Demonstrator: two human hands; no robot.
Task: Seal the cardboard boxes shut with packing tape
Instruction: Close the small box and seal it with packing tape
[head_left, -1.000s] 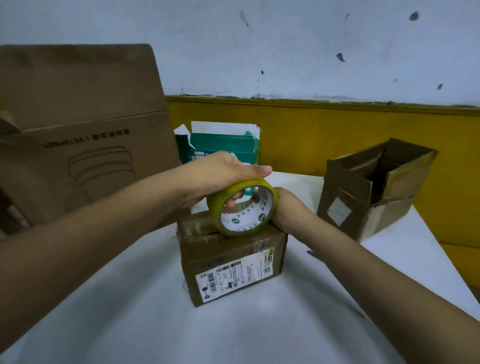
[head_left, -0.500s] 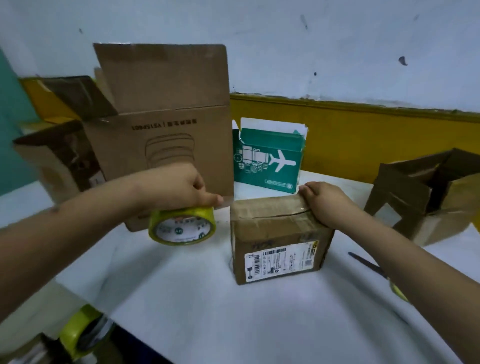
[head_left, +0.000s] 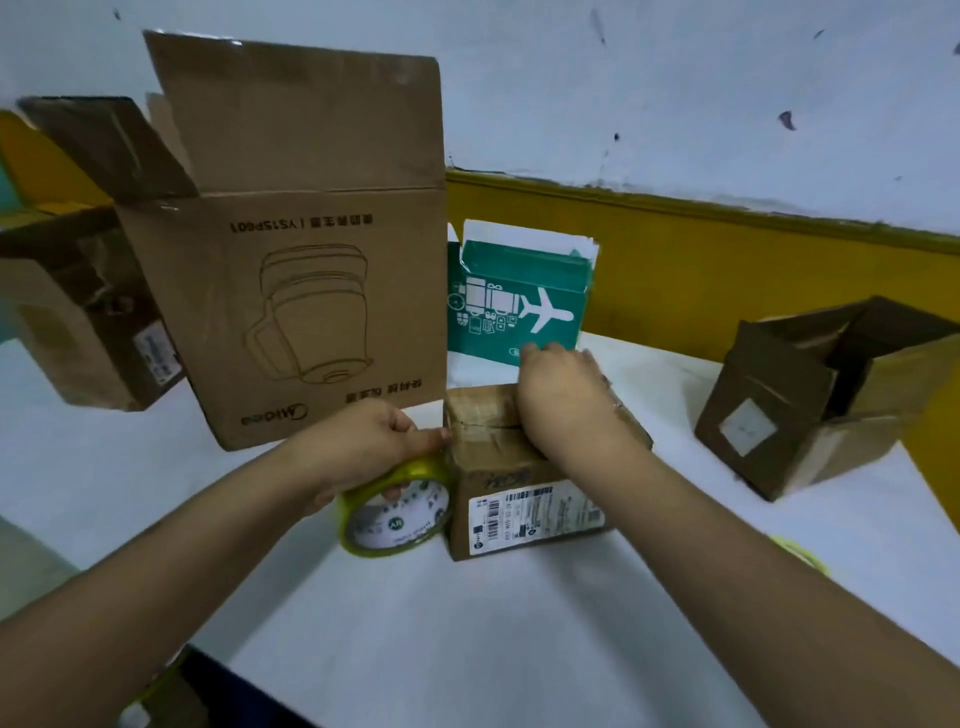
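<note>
A small brown cardboard box (head_left: 524, 512) with a white barcode label stands mid-table, its top flaps closed along a seam. My right hand (head_left: 563, 400) lies flat on the box top, pressing it down. My left hand (head_left: 371, 449) grips a yellow-green roll of packing tape (head_left: 395, 514) standing on edge against the box's left side, with fingertips touching the box's upper left corner.
A tall open carton (head_left: 306, 291) stands at the back left, another brown box (head_left: 83, 317) further left. A green box with an aeroplane print (head_left: 517, 306) sits behind. An open brown box (head_left: 826, 395) lies at the right. The white table (head_left: 467, 623) ends near me.
My left hand carried the tape roll from the box top out to the left, then back against the box's left side. My right hand slid onto the top of the box.
</note>
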